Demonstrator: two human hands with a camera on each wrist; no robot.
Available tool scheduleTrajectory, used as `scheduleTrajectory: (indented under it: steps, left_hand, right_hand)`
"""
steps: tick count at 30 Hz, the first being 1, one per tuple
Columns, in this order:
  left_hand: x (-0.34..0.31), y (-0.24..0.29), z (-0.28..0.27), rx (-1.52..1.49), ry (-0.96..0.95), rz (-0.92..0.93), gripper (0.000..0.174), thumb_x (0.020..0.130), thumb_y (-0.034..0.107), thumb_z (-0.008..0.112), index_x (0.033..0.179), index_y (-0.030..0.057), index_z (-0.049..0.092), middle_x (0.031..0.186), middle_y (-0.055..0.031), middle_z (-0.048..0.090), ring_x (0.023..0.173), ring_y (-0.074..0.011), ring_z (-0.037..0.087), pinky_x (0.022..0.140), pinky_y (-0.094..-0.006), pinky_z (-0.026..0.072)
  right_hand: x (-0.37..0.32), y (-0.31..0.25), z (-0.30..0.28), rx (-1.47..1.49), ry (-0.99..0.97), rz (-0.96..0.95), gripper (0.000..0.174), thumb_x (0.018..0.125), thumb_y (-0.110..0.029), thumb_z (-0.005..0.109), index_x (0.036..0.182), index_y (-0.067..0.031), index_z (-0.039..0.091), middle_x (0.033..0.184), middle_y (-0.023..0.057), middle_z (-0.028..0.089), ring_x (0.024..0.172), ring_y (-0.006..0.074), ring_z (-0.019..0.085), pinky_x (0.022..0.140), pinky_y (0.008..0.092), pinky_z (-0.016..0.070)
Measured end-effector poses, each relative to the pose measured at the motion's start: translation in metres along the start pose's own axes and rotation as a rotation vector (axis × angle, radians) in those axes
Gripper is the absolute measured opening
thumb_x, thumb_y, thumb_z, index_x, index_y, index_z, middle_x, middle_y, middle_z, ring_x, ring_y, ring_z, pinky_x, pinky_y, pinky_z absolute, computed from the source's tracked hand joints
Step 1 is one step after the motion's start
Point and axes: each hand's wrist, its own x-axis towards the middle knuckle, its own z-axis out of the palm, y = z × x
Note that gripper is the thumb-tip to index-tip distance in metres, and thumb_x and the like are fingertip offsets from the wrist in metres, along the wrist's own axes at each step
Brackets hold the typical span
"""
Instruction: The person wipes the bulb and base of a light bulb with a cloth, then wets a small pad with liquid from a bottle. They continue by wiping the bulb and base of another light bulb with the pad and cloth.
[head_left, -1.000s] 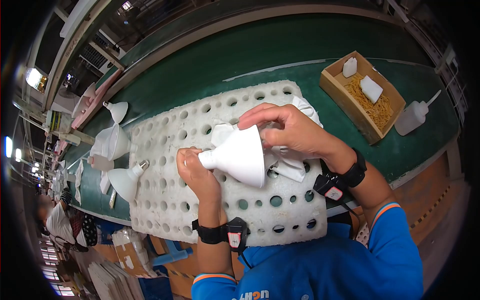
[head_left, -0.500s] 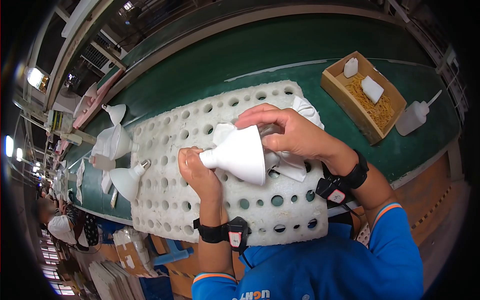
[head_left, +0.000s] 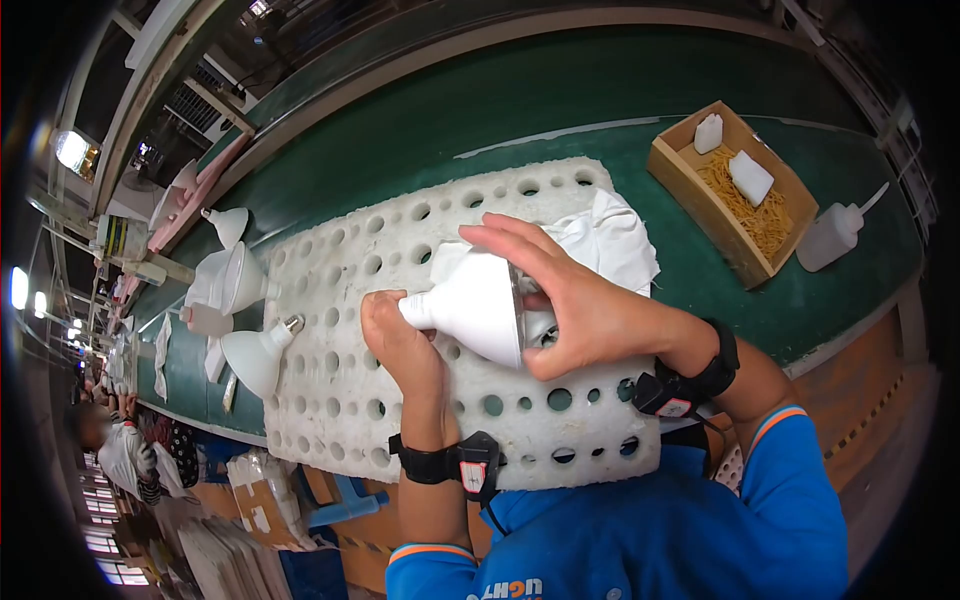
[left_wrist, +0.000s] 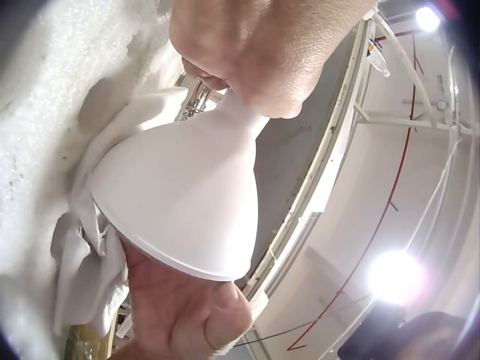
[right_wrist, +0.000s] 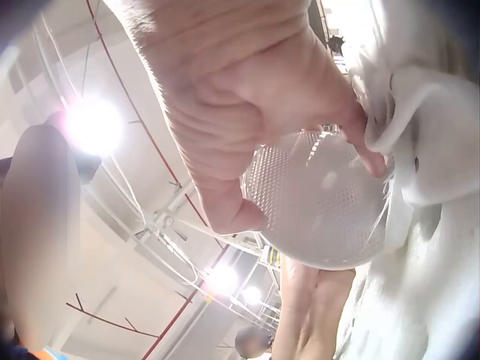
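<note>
A white cone-shaped lamp bulb (head_left: 465, 312) lies sideways above a foam board (head_left: 330, 400). My left hand (head_left: 400, 340) grips its narrow base, which the fingers largely hide. With thumb and fingers spread across the wide rim, my right hand (head_left: 590, 305) holds the front end. The right wrist view shows the bulb's clear dimpled lens (right_wrist: 322, 199) between that thumb and the fingers. A crumpled white cloth (head_left: 610, 240) lies on the board behind the right hand.
To the left on the green table (head_left: 540, 90) sit several more lamp bulbs, one (head_left: 255, 358) nearest the board. A cardboard box (head_left: 780, 240) of yellow rubber bands and a squeeze bottle (head_left: 832, 237) stand at the right. Another person (head_left: 130, 455) is at far left.
My right hand has moved from the upper rim to span the bulb's front, its thumb now at the lower rim. The left hand keeps its grip on the base.
</note>
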Motion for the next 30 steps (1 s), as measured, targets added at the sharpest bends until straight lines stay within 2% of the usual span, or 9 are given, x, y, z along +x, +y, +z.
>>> scheduleTrajectory:
  steps: [4, 8, 11, 15, 18, 21, 22, 24, 30]
  left_hand:
    - [0.000, 0.001, 0.001, -0.014, 0.009, -0.012, 0.020, 0.089, 0.024, 0.041, 0.079, 0.0066, 0.045, 0.066, -0.0003, 0.046, 0.051, -0.0072, 0.041, 0.044, -0.0218, 0.0318]
    - [-0.002, 0.004, 0.003, -0.025, -0.028, 0.035, 0.020, 0.089, 0.023, 0.041, 0.078, 0.0067, 0.044, 0.066, -0.0005, 0.046, 0.052, -0.0068, 0.040, 0.044, -0.0216, 0.0321]
    - [-0.003, 0.003, 0.004, -0.013, -0.048, 0.081, 0.020, 0.090, 0.022, 0.040, 0.078, 0.0066, 0.043, 0.066, -0.0007, 0.046, 0.052, -0.0067, 0.040, 0.044, -0.0216, 0.0325]
    - [-0.003, 0.002, 0.003, 0.019, -0.091, 0.170, 0.021, 0.090, 0.022, 0.039, 0.078, 0.0062, 0.043, 0.065, -0.0007, 0.044, 0.053, -0.0071, 0.040, 0.046, -0.0220, 0.0335]
    - [-0.004, -0.002, 0.001, 0.008, -0.119, 0.224, 0.022, 0.093, 0.024, 0.038, 0.079, 0.0072, 0.042, 0.073, -0.0016, 0.043, 0.056, -0.0069, 0.040, 0.046, -0.0202, 0.0328]
    - [0.003, -0.014, -0.001, -0.009, -0.043, 0.415, 0.026, 0.095, 0.030, 0.038, 0.082, 0.0072, 0.042, 0.073, -0.0011, 0.043, 0.057, -0.0065, 0.041, 0.047, -0.0200, 0.0330]
    - [0.004, -0.014, 0.000, 0.022, 0.006, 0.389, 0.027, 0.096, 0.031, 0.038, 0.083, 0.0072, 0.043, 0.073, -0.0009, 0.043, 0.057, -0.0064, 0.041, 0.047, -0.0200, 0.0331]
    - [0.003, -0.013, 0.001, 0.080, 0.108, 0.332, 0.030, 0.096, 0.034, 0.037, 0.085, 0.0071, 0.043, 0.073, -0.0005, 0.044, 0.057, -0.0061, 0.041, 0.047, -0.0200, 0.0333]
    - [0.005, -0.006, -0.003, 0.175, 0.083, 0.155, 0.027, 0.095, 0.031, 0.038, 0.086, 0.0070, 0.045, 0.070, -0.0005, 0.046, 0.053, -0.0058, 0.040, 0.043, -0.0204, 0.0304]
  right_hand:
    - [0.000, -0.001, -0.003, -0.003, 0.017, -0.049, 0.085, 0.059, -0.007, 0.067, 0.138, -0.0134, 0.036, 0.140, 0.0110, 0.026, 0.128, 0.0274, 0.035, 0.100, 0.0382, 0.0420]
    - [0.003, -0.001, -0.013, 0.384, 0.030, 0.100, 0.060, 0.063, -0.003, 0.060, 0.123, -0.0099, 0.056, 0.133, 0.0079, 0.035, 0.121, 0.0220, 0.043, 0.094, 0.0323, 0.0466]
    - [0.007, 0.015, -0.017, 0.311, 0.016, 0.031, 0.055, 0.065, -0.002, 0.056, 0.120, -0.0092, 0.059, 0.130, 0.0081, 0.039, 0.119, 0.0215, 0.045, 0.092, 0.0309, 0.0473]
    - [0.008, 0.020, -0.021, 0.508, 0.021, 0.109, 0.048, 0.069, -0.010, 0.061, 0.117, -0.0088, 0.062, 0.125, 0.0108, 0.045, 0.114, 0.0197, 0.049, 0.097, 0.0308, 0.0398]
    - [0.009, 0.024, -0.023, 0.725, -0.015, 0.272, 0.051, 0.071, -0.011, 0.061, 0.121, -0.0056, 0.058, 0.125, 0.0105, 0.045, 0.115, 0.0197, 0.048, 0.096, 0.0309, 0.0405]
    - [0.009, 0.015, -0.014, 0.508, 0.116, 0.046, 0.060, 0.069, 0.000, 0.054, 0.129, -0.0017, 0.048, 0.127, 0.0058, 0.045, 0.119, 0.0186, 0.045, 0.099, 0.0340, 0.0416]
    - [0.007, 0.006, -0.011, 0.575, 0.128, 0.048, 0.070, 0.067, -0.001, 0.057, 0.135, -0.0050, 0.040, 0.131, 0.0076, 0.040, 0.124, 0.0195, 0.041, 0.103, 0.0362, 0.0390]
    - [0.004, 0.002, -0.008, 0.351, 0.106, -0.006, 0.073, 0.066, -0.002, 0.059, 0.136, -0.0065, 0.039, 0.135, 0.0087, 0.035, 0.127, 0.0210, 0.038, 0.105, 0.0372, 0.0365]
    - [0.006, 0.013, -0.001, 0.084, 0.063, -0.137, 0.085, 0.061, -0.004, 0.063, 0.140, -0.0101, 0.032, 0.141, 0.0108, 0.024, 0.132, 0.0256, 0.029, 0.104, 0.0375, 0.0375]
